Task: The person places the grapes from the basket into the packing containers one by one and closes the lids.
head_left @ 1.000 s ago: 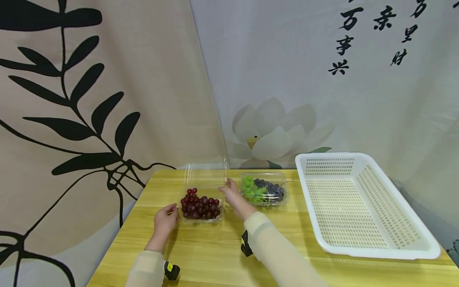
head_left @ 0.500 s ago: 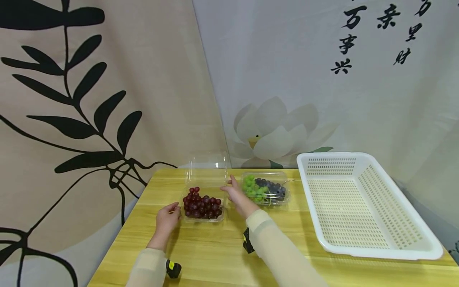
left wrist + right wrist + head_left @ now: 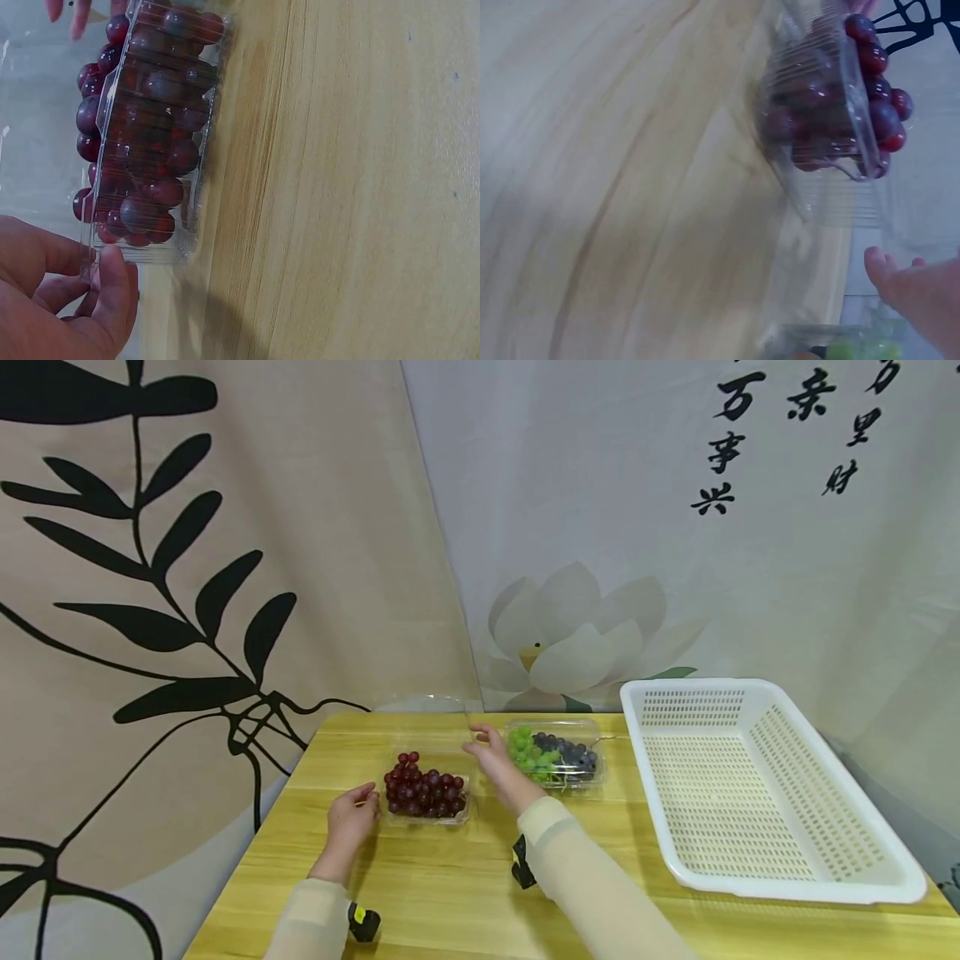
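A clear plastic clamshell box (image 3: 427,821) of dark red grapes (image 3: 423,793) stands on the table, its transparent lid (image 3: 429,722) swung back. My left hand (image 3: 351,818) pinches the box's rim at the left corner; in the left wrist view, thumb and fingers (image 3: 114,289) meet at that edge. Beside the lid's right edge, my right hand (image 3: 504,768) is raised with its fingers loosely extended. In the right wrist view this hand (image 3: 922,296) appears just apart from the box, holding nothing.
Right of my right hand sits another clear box (image 3: 555,783) with green grapes (image 3: 531,753) and dark grapes (image 3: 573,756). A large white perforated basket (image 3: 667,852) takes up the table's right side. A printed curtain (image 3: 360,527) hangs behind the wooden table (image 3: 450,893).
The lid of the red grape box has tipped further back, away from me. My right hand has shifted slightly rightward; the left hand stays at the box's corner.
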The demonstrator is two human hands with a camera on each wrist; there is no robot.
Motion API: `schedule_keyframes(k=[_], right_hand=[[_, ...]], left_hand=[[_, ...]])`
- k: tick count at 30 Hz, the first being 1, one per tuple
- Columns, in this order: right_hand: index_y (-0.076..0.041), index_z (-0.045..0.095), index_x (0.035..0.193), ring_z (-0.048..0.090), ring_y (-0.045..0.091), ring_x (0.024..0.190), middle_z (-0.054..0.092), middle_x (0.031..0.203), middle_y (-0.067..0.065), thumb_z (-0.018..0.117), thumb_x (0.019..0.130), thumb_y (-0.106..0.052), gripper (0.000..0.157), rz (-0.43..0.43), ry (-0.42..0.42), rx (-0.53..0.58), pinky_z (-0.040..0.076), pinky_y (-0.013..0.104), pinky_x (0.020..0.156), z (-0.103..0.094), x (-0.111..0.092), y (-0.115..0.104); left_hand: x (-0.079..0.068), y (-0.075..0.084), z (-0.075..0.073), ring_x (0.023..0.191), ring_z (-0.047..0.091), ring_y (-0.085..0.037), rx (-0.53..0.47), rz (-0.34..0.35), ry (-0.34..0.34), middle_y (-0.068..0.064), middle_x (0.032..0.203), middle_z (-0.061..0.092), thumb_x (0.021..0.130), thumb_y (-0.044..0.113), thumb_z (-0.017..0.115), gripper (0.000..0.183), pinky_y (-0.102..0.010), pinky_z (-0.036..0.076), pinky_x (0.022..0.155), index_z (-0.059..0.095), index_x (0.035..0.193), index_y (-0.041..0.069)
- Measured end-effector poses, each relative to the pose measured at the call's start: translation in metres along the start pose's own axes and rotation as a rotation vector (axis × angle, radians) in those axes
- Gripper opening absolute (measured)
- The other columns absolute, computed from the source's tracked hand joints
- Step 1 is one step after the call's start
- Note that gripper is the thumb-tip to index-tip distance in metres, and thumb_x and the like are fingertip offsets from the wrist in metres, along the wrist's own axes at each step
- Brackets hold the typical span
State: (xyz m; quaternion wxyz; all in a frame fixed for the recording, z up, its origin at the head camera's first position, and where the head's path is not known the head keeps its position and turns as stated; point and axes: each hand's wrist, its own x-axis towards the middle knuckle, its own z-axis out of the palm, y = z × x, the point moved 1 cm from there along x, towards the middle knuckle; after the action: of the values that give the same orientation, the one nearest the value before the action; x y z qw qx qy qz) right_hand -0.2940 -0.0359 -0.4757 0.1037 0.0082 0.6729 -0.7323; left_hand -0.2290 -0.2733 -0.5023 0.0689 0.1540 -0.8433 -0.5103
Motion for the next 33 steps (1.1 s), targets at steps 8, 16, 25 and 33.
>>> schedule_keyframes(k=[8, 16, 25, 33], right_hand=[[-0.005, 0.055, 0.117, 0.040, 0.032, 0.128, 0.047, 0.131, 0.012, 0.046, 0.099, -0.031, 0.033, -0.059, -0.021, -0.036, 0.029, 0.052, 0.110, -0.006, -0.011, -0.024], [-0.007, 0.060, 0.094, 0.047, 0.026, 0.104, 0.041, 0.123, 0.012, 0.056, 0.094, -0.033, 0.026, -0.131, -0.018, -0.285, 0.043, 0.041, 0.085, -0.005, -0.023, -0.027], [-0.003, 0.051, 0.105, 0.044, 0.031, 0.104, 0.040, 0.115, 0.013, 0.061, 0.089, -0.020, 0.025, -0.200, -0.089, -0.463, 0.042, 0.041, 0.084, -0.002, -0.042, -0.014], [-0.006, 0.043, 0.111, 0.043, 0.028, 0.099, 0.038, 0.115, 0.016, 0.059, 0.091, -0.019, 0.029, -0.189, -0.144, -0.485, 0.041, 0.039, 0.080, -0.004, -0.053, -0.004]], left_hand=[[0.000, 0.001, -0.003, 0.082, 0.064, -0.031, 0.015, -0.002, -0.008, -0.030, 0.110, 0.058, 0.095, 0.003, 0.049, 0.033, -0.035, 0.056, 0.065, 0.055, 0.124, -0.011], [-0.001, 0.002, -0.004, 0.090, 0.063, -0.033, 0.005, -0.018, -0.036, -0.030, 0.115, 0.055, 0.097, 0.004, 0.047, 0.034, -0.033, 0.056, 0.068, 0.053, 0.127, -0.010], [0.000, -0.003, -0.005, 0.082, 0.059, -0.020, -0.035, -0.056, -0.086, -0.026, 0.119, 0.051, 0.099, 0.010, 0.046, 0.039, -0.028, 0.053, 0.061, 0.048, 0.134, -0.006], [0.004, -0.007, -0.009, 0.067, 0.054, -0.009, -0.167, -0.134, -0.123, -0.024, 0.114, 0.058, 0.102, 0.018, 0.038, 0.042, -0.024, 0.049, 0.055, 0.043, 0.138, -0.004]])
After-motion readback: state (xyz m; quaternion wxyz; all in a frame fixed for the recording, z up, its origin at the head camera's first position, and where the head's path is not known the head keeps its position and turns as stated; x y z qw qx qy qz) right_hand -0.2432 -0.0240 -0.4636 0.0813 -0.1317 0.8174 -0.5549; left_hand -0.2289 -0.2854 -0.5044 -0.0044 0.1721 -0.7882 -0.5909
